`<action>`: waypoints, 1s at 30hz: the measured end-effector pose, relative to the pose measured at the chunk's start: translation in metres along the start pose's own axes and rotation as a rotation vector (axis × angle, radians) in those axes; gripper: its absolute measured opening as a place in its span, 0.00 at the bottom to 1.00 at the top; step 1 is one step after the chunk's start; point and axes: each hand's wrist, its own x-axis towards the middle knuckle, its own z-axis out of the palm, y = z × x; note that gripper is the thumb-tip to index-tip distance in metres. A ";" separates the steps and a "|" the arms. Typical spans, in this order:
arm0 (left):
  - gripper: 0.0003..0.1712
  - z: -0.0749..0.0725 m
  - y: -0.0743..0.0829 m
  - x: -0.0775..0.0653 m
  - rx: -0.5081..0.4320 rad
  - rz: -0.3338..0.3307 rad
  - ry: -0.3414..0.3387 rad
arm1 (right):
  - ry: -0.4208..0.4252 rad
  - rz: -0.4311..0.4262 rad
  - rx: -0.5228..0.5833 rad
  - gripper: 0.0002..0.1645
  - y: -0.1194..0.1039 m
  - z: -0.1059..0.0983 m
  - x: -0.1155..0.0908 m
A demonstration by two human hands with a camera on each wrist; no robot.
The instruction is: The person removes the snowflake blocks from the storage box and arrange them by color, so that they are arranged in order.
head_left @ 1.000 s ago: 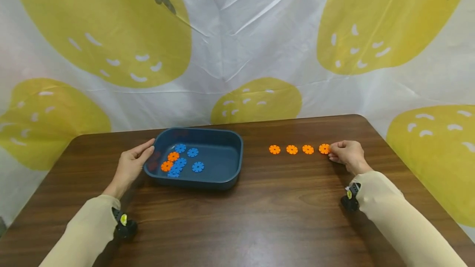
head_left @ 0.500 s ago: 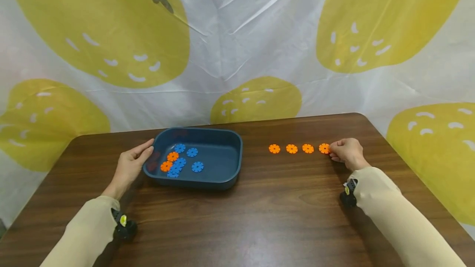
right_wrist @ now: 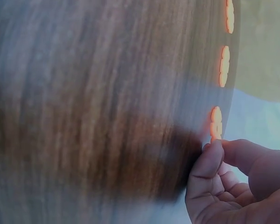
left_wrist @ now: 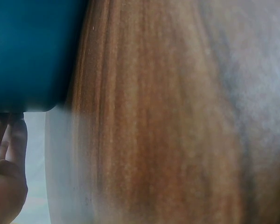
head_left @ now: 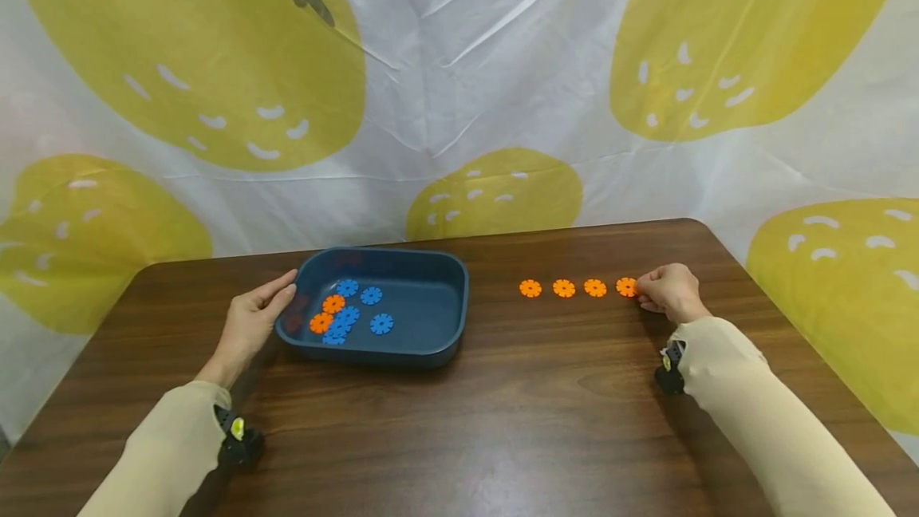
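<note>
My right hand (head_left: 672, 292) pinches the right edge of an orange notched plastic disc (head_left: 626, 287) between thumb and fingertips. In the right wrist view, this disc (right_wrist: 216, 122) lies nearly edge-on above the fingertips. It sits at the right end of a row, with several more orange discs (head_left: 563, 288) to its left on the table. At the left, a dark blue tray (head_left: 424, 353) holds several blue discs (head_left: 382, 324) and two orange discs (head_left: 322, 322). My left hand (head_left: 247, 324) touches the tray's left wall near the rim, its fingers fairly straight and outside the tray.
The brown wooden table (head_left: 502, 421) ends at a rounded back edge. Close behind it hangs a white cloth (head_left: 445, 118) with large yellow fruit prints. Each wrist carries a small black camera, such as the left camera (head_left: 242, 443).
My right hand and wrist have shifted slightly away from me, still at the same disc. The left hand and the tray stay in place, apart from a small drift of the whole view.
</note>
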 end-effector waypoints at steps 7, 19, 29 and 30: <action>0.29 0.000 0.002 0.000 -0.002 -0.013 0.001 | 0.011 -0.013 -0.038 0.14 0.000 0.000 0.001; 0.31 0.000 -0.001 0.000 0.013 -0.011 0.006 | 0.072 -0.049 -0.138 0.10 0.003 0.000 0.002; 0.31 0.000 0.000 0.000 0.001 -0.017 0.006 | 0.101 -0.096 -0.223 0.13 0.000 0.003 -0.003; 0.30 0.001 0.000 0.000 -0.003 -0.017 0.007 | 0.105 -0.101 -0.224 0.13 0.001 0.003 -0.003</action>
